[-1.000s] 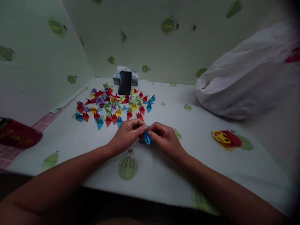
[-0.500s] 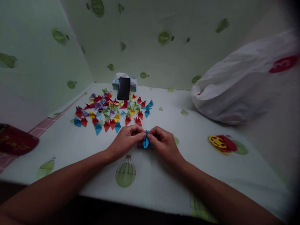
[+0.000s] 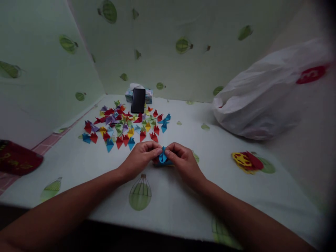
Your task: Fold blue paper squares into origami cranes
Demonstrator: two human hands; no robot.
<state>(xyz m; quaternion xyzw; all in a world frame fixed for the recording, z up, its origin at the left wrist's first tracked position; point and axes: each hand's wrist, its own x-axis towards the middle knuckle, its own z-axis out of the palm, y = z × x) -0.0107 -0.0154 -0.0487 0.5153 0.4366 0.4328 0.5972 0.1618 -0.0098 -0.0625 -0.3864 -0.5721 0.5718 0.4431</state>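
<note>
Head view: the fingers of the left hand [image 3: 136, 157] and right hand [image 3: 185, 162] are pinched on opposite sides of a small blue folded paper [image 3: 163, 157], which is at the near middle of the patterned tabletop [image 3: 181, 199]. Beyond the left hand lies a spread of multicoloured folded papers [image 3: 125, 139], with a dark phone [image 3: 138, 100] standing tilted before a tissue box [image 3: 149, 96] at its far edge. Right of the hands, red and yellow cut-outs [image 3: 254, 161] lie near a white plastic bag [image 3: 257, 101].
</note>
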